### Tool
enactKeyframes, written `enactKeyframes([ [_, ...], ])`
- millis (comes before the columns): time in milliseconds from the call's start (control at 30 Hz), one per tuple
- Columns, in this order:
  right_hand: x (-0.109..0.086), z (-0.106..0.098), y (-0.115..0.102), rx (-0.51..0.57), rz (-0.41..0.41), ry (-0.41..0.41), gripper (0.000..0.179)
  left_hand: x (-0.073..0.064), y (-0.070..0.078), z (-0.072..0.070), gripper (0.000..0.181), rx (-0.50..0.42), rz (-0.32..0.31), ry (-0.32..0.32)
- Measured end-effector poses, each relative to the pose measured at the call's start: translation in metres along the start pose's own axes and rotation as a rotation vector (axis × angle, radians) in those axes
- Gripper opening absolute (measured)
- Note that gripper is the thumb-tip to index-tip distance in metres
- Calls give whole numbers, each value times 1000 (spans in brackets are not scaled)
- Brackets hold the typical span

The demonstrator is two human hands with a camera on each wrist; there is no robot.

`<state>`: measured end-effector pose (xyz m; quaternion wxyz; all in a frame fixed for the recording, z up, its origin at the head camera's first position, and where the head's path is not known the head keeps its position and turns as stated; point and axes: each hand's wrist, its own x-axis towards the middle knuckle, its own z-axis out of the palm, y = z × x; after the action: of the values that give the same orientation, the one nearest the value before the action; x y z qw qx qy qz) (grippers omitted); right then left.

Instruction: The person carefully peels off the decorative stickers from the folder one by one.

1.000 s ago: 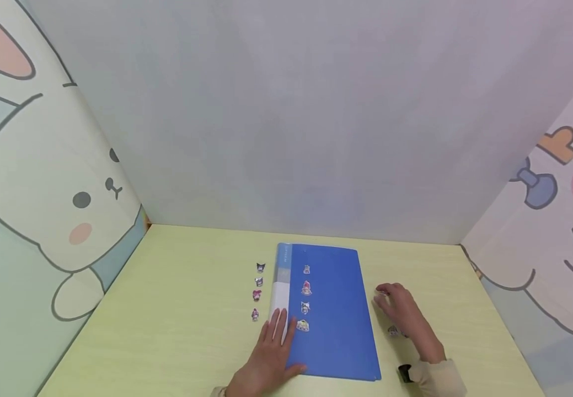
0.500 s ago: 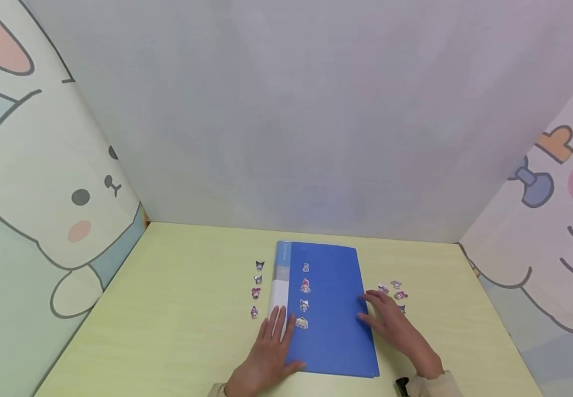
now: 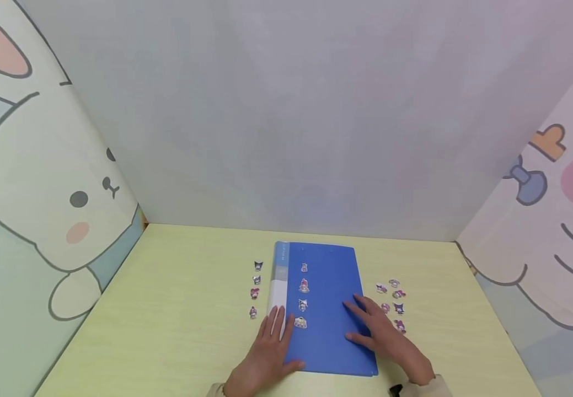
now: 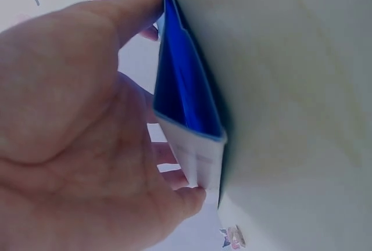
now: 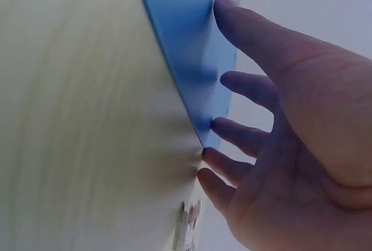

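A blue binder (image 3: 333, 331) with a white and light-blue spine lies closed on the table. My left hand (image 3: 267, 348) rests with straight fingers over the lower spine and front cover. In the left wrist view, the binder's open bottom end shows its blue inside (image 4: 186, 97). My right hand (image 3: 378, 331) is spread over the binder's right edge, holding nothing. The right wrist view shows its fingertips at the blue cover (image 5: 186, 42); light contact or a slight gap cannot be told. Several cartoon stickers (image 3: 304, 285) stand in a column on the cover, near the spine.
More cartoon stickers (image 3: 255, 293) form a column on the table left of the spine. Another loose group of stickers (image 3: 399, 309) lies right of the binder, beside my right hand. The pale yellow table (image 3: 192, 309) meets a grey wall behind and cartoon-printed walls at both sides.
My right hand has moved left from the stickers on the right to above the binder's right edge, uncovering those stickers. The left hand has stayed on the spine.
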<state>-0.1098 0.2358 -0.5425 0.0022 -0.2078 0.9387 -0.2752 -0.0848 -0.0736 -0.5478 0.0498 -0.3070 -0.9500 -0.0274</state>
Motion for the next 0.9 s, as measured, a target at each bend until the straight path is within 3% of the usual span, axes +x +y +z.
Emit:
enactKeyframes([
  [133, -1, 10, 8, -34, -38, 40, 70, 4, 1, -6, 95, -5, -15, -61],
  [233, -1, 14, 12, -47, -47, 49, 71, 7, 0, -8, 96, -19, -15, -63],
  [367, -1, 11, 7, -34, -67, 62, 70, 11, -1, -12, 93, -60, -19, -32],
  [567, -1, 10, 2, -20, -75, 80, 68, 23, -1, -18, 68, -89, -23, 47],
  [767, -2, 10, 0, -9, -44, 48, 68, 36, -4, -16, 53, -118, -39, 104],
  [900, -3, 12, 0, -4, -65, 58, 69, 41, -5, -13, 41, -162, -38, 149],
])
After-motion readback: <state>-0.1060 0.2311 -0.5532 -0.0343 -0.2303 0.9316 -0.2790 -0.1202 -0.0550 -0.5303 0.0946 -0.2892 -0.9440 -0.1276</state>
